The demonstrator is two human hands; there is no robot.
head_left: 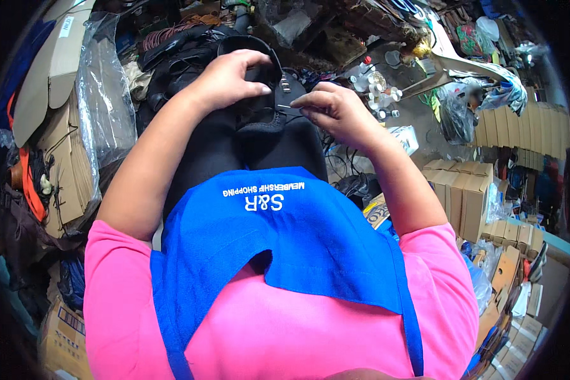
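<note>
A black piece of footwear that looks like a sandal [261, 126] rests across my lap, its curved strap rising at the far side and a small metal buckle [285, 84] hanging on it. My left hand [233, 79] holds it at the strap, fingers curled over and thumb apart from them. To its right, my right hand [337, 113] pinches a thin metal needle-like tool [286, 106] between thumb and fingers. The tool points left, close below the buckle; whether its tip touches the sandal I cannot tell.
Black items [171, 57] are heaped beyond my left forearm, near a clear plastic sheet [104, 95] and cardboard [63, 164]. White-capped bottles [377, 88] cluster on the floor past my right hand. Cardboard boxes [459, 190] stand at the right.
</note>
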